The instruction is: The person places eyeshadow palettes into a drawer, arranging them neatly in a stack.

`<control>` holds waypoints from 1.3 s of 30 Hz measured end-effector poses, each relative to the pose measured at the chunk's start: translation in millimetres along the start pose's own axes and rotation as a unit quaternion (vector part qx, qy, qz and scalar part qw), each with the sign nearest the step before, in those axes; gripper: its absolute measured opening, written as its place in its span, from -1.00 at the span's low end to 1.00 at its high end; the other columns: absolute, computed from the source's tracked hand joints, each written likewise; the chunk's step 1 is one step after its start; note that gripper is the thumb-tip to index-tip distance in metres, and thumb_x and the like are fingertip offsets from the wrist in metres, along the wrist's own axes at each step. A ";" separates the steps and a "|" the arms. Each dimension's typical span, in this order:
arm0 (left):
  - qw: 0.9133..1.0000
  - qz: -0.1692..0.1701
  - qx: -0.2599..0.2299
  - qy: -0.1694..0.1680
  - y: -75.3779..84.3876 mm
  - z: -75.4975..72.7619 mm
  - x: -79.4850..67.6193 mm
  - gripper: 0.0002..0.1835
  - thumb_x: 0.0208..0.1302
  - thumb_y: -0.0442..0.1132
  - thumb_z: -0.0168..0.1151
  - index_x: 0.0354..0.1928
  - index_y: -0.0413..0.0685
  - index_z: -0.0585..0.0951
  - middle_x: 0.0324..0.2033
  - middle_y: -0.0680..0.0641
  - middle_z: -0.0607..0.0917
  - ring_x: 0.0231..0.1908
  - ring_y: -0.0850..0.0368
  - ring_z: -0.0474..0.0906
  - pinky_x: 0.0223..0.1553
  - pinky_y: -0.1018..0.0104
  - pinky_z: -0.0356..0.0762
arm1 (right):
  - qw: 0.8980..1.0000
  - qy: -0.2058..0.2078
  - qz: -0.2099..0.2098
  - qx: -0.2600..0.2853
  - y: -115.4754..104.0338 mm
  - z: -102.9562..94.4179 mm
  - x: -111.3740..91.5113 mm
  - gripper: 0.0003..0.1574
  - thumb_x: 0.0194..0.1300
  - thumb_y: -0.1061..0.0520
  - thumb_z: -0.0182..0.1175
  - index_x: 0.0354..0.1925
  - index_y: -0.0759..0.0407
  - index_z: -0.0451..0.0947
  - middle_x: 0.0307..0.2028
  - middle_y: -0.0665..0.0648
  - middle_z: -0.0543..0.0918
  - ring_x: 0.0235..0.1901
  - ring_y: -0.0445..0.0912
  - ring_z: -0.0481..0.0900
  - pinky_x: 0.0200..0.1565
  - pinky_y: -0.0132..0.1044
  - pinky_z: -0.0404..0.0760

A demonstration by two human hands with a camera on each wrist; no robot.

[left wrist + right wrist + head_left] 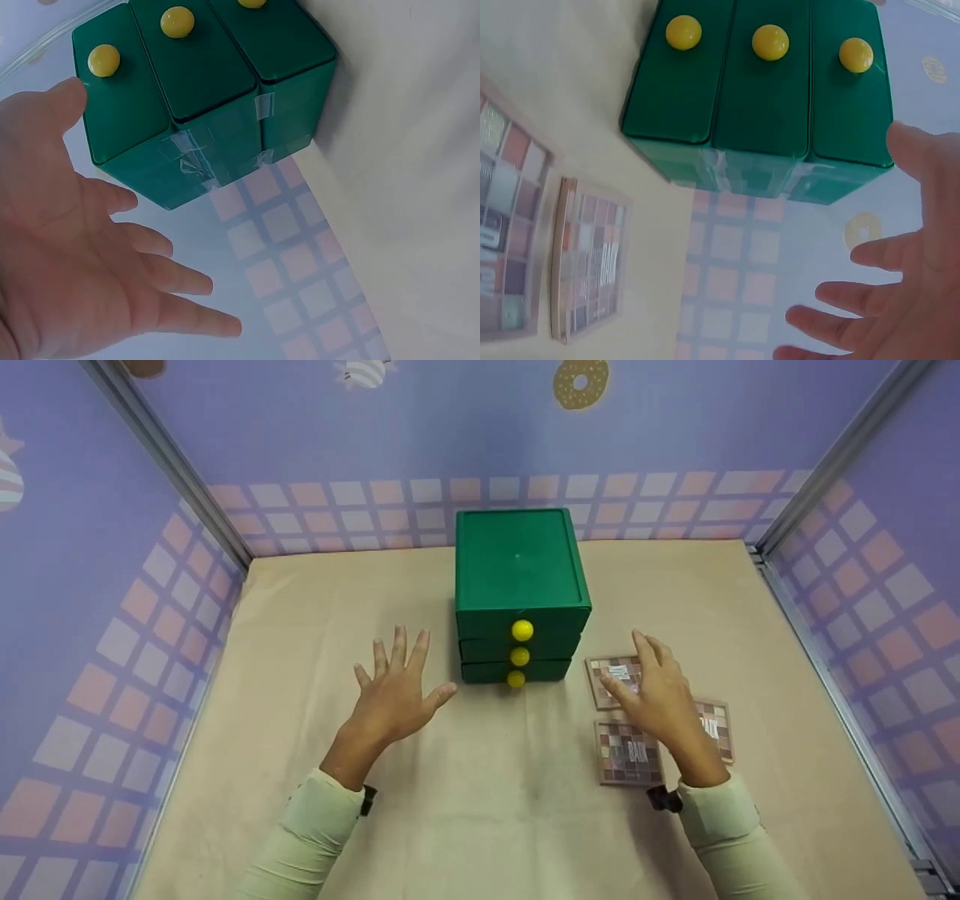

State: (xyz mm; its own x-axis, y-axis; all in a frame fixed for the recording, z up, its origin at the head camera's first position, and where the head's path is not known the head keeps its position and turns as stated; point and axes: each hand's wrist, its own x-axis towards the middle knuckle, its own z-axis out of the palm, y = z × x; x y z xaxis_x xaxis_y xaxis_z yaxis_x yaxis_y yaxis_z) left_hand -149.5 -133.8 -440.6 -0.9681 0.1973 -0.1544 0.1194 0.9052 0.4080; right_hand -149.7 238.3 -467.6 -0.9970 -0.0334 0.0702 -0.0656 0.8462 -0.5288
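Observation:
A green three-drawer box (517, 559) with round yellow knobs stands near the back of the table, all its drawers closed. To its left my left hand (394, 697) hovers with fingers spread and holds nothing. My right hand (660, 697) is held above several flat eyeshadow palettes, fingers extended, nothing in its grasp. One palette (615, 671) lies beside the box, another palette (628, 754) sits nearer the front, and a third palette (714, 727) is partly covered by the right hand and wrist. Clear tape (191, 154) shows on the box's side in the left wrist view.
A beige cloth (465, 840) covers the table. Purple walls (480, 427) with pink and white checks enclose the back and both sides, with metal posts (172, 465) at the corners.

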 end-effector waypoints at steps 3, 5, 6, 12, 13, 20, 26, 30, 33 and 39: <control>1.000 -0.001 -0.029 -0.002 -1.1 -1.4 3.2 -0.05 0.30 0.38 -0.07 0.53 0.19 -0.23 0.52 -0.13 -0.32 0.47 -0.35 -0.40 0.26 -0.54 -0.25 | 0.999 0.022 -0.001 0.028 -5.5 1.5 1.1 0.07 0.26 -0.34 0.15 0.51 0.02 -0.06 0.41 0.32 0.14 0.33 0.30 0.23 0.25 0.33 0.24; 0.999 -0.001 -0.054 -0.001 -1.4 -1.8 5.8 -0.05 0.29 0.39 -0.08 0.53 0.19 -0.21 0.53 -0.12 -0.29 0.49 -0.32 -0.35 0.28 -0.51 -0.19 | 0.998 0.043 -0.007 0.052 -9.6 2.7 1.9 0.03 0.27 -0.33 0.14 0.48 0.06 0.01 0.37 0.31 0.21 0.29 0.26 0.30 0.25 0.27 0.29; 0.998 0.000 -0.065 0.001 -1.6 -1.9 7.3 -0.06 0.29 0.39 -0.09 0.53 0.19 -0.21 0.53 -0.11 -0.28 0.49 -0.30 -0.32 0.30 -0.48 -0.15 | 0.996 0.054 -0.012 0.065 -12.0 3.5 2.4 0.00 0.28 -0.33 0.13 0.47 0.09 0.05 0.34 0.31 0.24 0.26 0.23 0.34 0.24 0.25 0.33; 0.991 0.010 -0.132 0.034 0.7 -3.5 17.7 -0.11 0.36 0.33 -0.13 0.53 0.05 -0.12 0.52 -0.12 -0.08 0.50 -0.12 -0.09 0.43 -0.13 0.03 | 0.983 0.107 -0.033 0.142 -29.6 10.4 6.0 -0.21 0.30 -0.17 0.20 0.33 0.18 0.28 0.18 0.23 0.43 0.04 0.10 0.56 0.06 0.07 0.56; 0.988 0.011 -0.148 0.042 2.0 -4.3 19.8 -0.13 0.37 0.31 -0.13 0.52 0.02 -0.09 0.51 -0.13 -0.01 0.49 -0.10 -0.03 0.43 -0.10 0.06 | 0.981 0.117 -0.034 0.153 -32.5 11.5 6.6 -0.26 0.30 -0.14 0.20 0.30 0.18 0.31 0.15 0.22 0.46 0.01 0.08 0.58 0.03 0.05 0.58; 0.964 0.008 -0.249 0.093 12.6 -10.7 37.5 -0.34 0.44 0.16 -0.11 0.44 -0.01 0.19 0.34 -0.17 0.34 0.25 -0.13 0.43 0.21 -0.04 0.44 | 0.961 0.169 -0.036 0.215 -52.2 21.2 15.5 -0.54 0.29 0.04 0.23 0.09 0.23 0.49 -0.05 0.19 0.59 -0.16 -0.01 0.63 -0.05 -0.10 0.64; 0.952 -0.011 -0.293 0.093 17.7 -12.0 50.9 -0.39 0.44 0.19 -0.13 0.41 0.08 0.24 0.30 -0.13 0.41 0.29 -0.07 0.37 0.25 -0.02 0.39 | 0.954 0.155 -0.004 0.258 -70.9 32.9 22.3 -0.56 0.30 -0.02 0.22 0.05 0.19 0.51 -0.07 0.14 0.60 -0.17 -0.04 0.63 -0.10 -0.13 0.65; 0.934 -0.034 -0.347 0.074 17.2 -11.3 58.0 -0.38 0.42 0.25 -0.18 0.41 0.16 0.24 0.26 -0.09 0.45 0.17 -0.03 0.47 0.11 0.03 0.52 | 0.947 0.136 0.014 0.290 -83.5 42.1 26.2 -0.57 0.31 -0.04 0.21 0.04 0.17 0.49 -0.07 0.12 0.59 -0.17 -0.07 0.63 -0.12 -0.20 0.65; 0.916 -0.045 -0.395 0.058 17.0 -9.6 62.9 -0.39 0.43 0.24 -0.18 0.41 0.17 0.23 0.24 -0.09 0.47 0.05 -0.04 0.54 -0.02 0.07 0.61 | 0.944 0.135 0.023 0.302 -92.6 48.7 30.0 -0.62 0.30 -0.03 0.22 -0.01 0.15 0.51 -0.10 0.12 0.61 -0.20 -0.07 0.64 -0.14 -0.25 0.65; 0.895 -0.052 -0.441 0.044 22.0 -5.0 69.0 -0.42 0.43 0.22 -0.14 0.39 0.19 0.28 0.25 -0.08 0.46 0.05 -0.10 0.53 0.00 0.01 0.60 | 0.940 0.137 0.043 0.308 -108.8 60.1 37.6 -0.66 0.26 -0.05 0.25 -0.09 0.11 0.53 -0.16 0.09 0.63 -0.24 -0.09 0.63 -0.15 -0.26 0.65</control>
State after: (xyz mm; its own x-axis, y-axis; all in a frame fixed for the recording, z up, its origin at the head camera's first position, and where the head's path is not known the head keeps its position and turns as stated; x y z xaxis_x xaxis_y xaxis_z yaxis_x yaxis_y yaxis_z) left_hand -214.8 -102.1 -437.8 -0.9821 0.0630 -0.1775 -0.1554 0.2606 0.9528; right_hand -182.6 113.1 -458.3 -0.9568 0.2310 0.1766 -0.0820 0.3684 -0.9261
